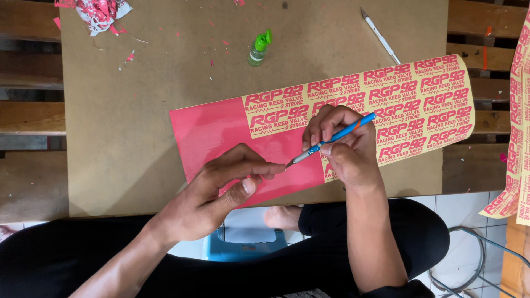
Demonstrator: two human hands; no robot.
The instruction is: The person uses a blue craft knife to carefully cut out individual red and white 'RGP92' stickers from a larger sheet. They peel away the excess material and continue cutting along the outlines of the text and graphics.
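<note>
- Risk, cut: the blade tip of the blue craft knife [331, 139] points straight at the left hand [221, 187], whose thumb and forefinger pinch together at the vinyl just beside the tip; a slip toward them would likely nick a finger.
- Risk, tear: the pinched film looks thin; pulling too steeply could rip a letter off the sticker sheet [331, 118].
- Risk, shift: the sheet's right end curls up from the brown surface [127, 110], so it may slide under the blade's pressure.
- Right hand [345, 149]: closed on the knife in a pen grip, wrist resting on the sheet, handle angled up and right.
- Left hand: palm turned inward, forearm coming in from lower left.
- Nearby: a green-capped bottle [258, 48] and a second knife [380, 35] lie well apart.
</note>
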